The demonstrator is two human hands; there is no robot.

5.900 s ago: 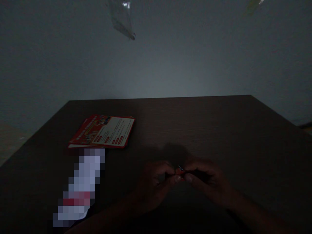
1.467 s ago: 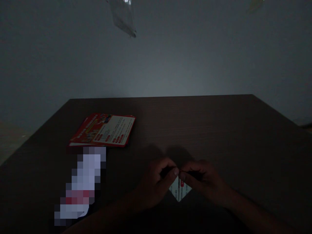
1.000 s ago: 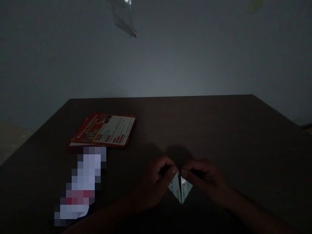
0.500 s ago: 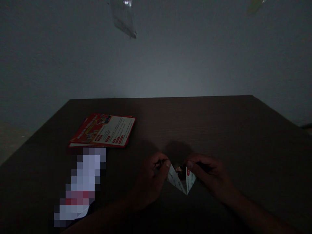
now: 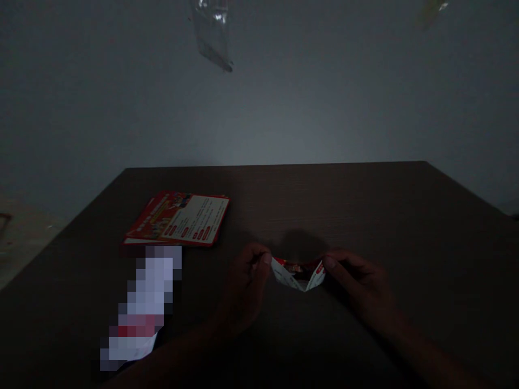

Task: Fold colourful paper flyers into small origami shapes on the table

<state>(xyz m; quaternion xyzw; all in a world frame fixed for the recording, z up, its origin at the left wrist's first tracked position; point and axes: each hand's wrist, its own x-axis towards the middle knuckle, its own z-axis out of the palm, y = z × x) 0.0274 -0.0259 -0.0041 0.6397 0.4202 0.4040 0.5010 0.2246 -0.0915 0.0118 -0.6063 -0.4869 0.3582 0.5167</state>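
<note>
A small folded paper piece (image 5: pixel 286 275), white with print on the near side and red on the far side, spans the gap between my hands above the table. My left hand (image 5: pixel 253 283) pinches its left corner between thumb and fingers. At its right corner, my right hand (image 5: pixel 359 275) has the same kind of pinch. The paper's near edge dips to a point in the middle, and its inner side shows red and dark parts. Dim light hides the finer folds.
A stack of red and white printed leaflets (image 5: pixel 194 219) lies on the dark wooden table (image 5: pixel 324 200) at the left. Nearer me is a pixelated bright phone-like slab (image 5: pixel 140 302). A clear plastic bag (image 5: pixel 213 35) hangs on the grey wall behind.
My hands have moved a little apart, drawing the paper's corners wider. Its V-shaped near edge is now shallower, and more of the red inner side shows. The view has shifted slightly.
</note>
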